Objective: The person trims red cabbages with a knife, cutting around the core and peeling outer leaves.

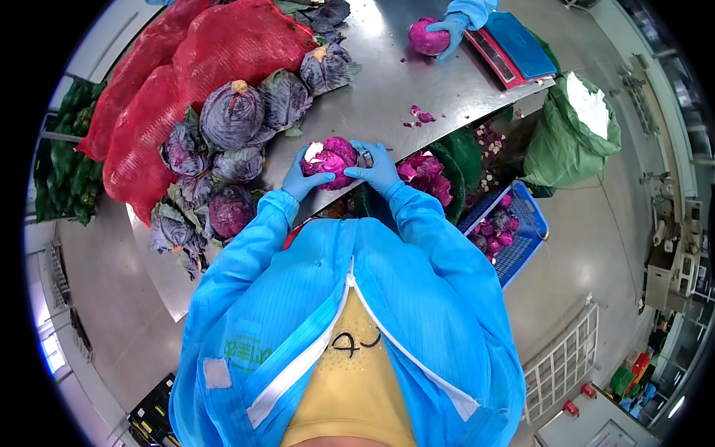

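Note:
A trimmed red cabbage (333,159) with a pale cut patch on its upper left is held between my two gloved hands, over the near edge of the metal table. My left hand (304,177) wraps its left side, thumb across the front. From the right, my right hand (377,170) grips it, thumb also in front. A small greyish thing shows by the right fingers; I cannot make out what it is. Left of my hands lie several untrimmed red cabbages (232,115) with dark outer leaves.
Red mesh sacks (216,56) lie at the table's left. Across the metal table (365,74), a co-worker's gloved hand (450,33) holds another cabbage beside a scale (514,48). Right of me are a leaf-filled green bin (450,167), a blue crate of cabbages (525,242) and a green sack (566,141).

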The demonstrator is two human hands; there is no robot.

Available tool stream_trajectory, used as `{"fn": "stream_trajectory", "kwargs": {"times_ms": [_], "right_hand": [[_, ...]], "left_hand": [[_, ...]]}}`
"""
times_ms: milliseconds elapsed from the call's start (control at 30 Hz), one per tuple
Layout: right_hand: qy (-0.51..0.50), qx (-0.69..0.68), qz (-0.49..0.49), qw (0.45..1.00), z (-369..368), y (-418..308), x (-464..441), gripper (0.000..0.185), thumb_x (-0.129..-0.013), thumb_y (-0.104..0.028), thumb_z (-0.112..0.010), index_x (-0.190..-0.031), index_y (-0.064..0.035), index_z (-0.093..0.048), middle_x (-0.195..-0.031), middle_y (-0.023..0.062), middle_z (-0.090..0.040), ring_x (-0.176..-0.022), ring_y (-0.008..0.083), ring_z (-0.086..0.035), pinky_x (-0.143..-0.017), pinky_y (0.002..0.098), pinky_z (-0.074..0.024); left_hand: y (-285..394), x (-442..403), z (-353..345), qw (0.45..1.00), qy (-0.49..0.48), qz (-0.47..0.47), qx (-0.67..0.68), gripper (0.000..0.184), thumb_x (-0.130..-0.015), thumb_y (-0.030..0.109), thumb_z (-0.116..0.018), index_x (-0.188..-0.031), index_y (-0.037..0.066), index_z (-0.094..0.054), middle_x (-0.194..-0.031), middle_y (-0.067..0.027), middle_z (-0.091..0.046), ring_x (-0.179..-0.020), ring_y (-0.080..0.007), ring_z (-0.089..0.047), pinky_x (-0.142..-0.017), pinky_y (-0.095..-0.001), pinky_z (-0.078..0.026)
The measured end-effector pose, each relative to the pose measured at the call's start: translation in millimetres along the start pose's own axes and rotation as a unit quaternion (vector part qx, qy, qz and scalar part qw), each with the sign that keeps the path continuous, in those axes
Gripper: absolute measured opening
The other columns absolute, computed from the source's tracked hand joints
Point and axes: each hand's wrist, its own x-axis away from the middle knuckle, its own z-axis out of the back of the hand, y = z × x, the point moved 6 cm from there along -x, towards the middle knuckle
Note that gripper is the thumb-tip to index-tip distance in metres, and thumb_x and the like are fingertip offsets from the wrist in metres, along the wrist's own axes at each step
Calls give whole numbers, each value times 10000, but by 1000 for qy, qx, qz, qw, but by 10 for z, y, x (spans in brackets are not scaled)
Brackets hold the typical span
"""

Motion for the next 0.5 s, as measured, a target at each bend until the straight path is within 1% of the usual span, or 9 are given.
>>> {"fn": "stream_trajectory", "kwargs": {"times_ms": [67, 133, 167, 233, 267, 300, 367, 433, 500], "right_hand": [[-11, -12, 13, 1000, -24, 91, -24, 719, -637, -409, -775, -1234, -93, -529, -1091, 156, -533, -1047, 291, -485, -946, 361, -380], [12, -73, 60, 995, 13, 31, -40, 583, -696, -364, -743, -1180, -92, -568, -999, 135, -569, -977, 283, -527, -907, 349, -411], [11, -73, 62, 995, -1, 22, -24, 583, -696, -364, -743, -1180, -92, -568, -999, 135, -569, -977, 283, -527, -907, 349, -411], [89, 85, 38, 992, 50, -87, 81, 478, -752, -329, -702, -1149, -90, -586, -904, 116, -591, -837, 262, -579, -792, 330, -471], [144, 119, 80, 979, 32, -206, 158, 369, -777, -287, -669, -1081, -94, -595, -843, 90, -600, -708, 255, -598, -650, 331, -495], [145, 119, 79, 979, 22, -184, 177, 369, -777, -287, -669, -1081, -94, -595, -843, 90, -600, -708, 255, -598, -650, 331, -495], [150, 293, 170, 929, -33, -237, 220, 268, -781, -231, -646, -1012, -113, -577, -805, 70, -600, -677, 259, -600, -578, 355, -485], [160, 249, 169, 940, 30, -251, 234, 236, -765, -191, -641, -975, -134, -549, -770, 57, -587, -670, 264, -598, -555, 379, -474], [179, 241, 210, 930, 143, -352, 271, 236, -755, -188, -648, -962, -134, -548, -745, 58, -575, -664, 256, -597, -549, 381, -469]], "left_hand": [[-14, 3, 1, 1000, 2, 7, 12, 981, -544, 249, -875, -1323, 16, -325, -1259, -114, -471, -1158, -215, -473, -994, -344, -385], [-23, -15, 8, 1000, 0, 3, 14, 967, -556, 260, -869, -1319, 13, -328, -1254, -113, -470, -1151, -210, -474, -990, -342, -386], [-28, -12, 8, 1000, 1, 2, 14, 967, -556, 260, -869, -1319, 13, -328, -1254, -113, -470, -1151, -210, -474, -990, -342, -386], [7, -11, -18, 1000, 3, -16, -5, 975, -553, 263, -868, -1320, 5, -324, -1248, -117, -471, -1145, -205, -476, -985, -340, -388], [-16, -13, -14, 1000, 15, -15, -15, 971, -548, 246, -868, -1308, 6, -313, -1231, -122, -472, -1131, -211, -482, -978, -340, -396], [-49, -1, -34, 1000, 14, -14, -15, 971, -548, 246, -868, -1308, 6, -313, -1231, -122, -472, -1131, -211, -482, -978, -340, -396], [-102, 2, -61, 999, 30, -21, -2, 911, -567, 211, -857, -1277, 32, -315, -1216, -114, -467, -1114, -219, -491, -965, -349, -409], [11, 35, -136, 999, 43, -21, 2, 910, -546, 195, -865, -1247, 41, -305, -1184, -118, -470, -1090, -227, -501, -947, -353, -427], [132, 84, -204, 997, 48, 12, 56, 1004, -485, 189, -885, -1266, 34, -274, -1197, -124, -457, -1100, -232, -491, -955, -353, -427]]}}
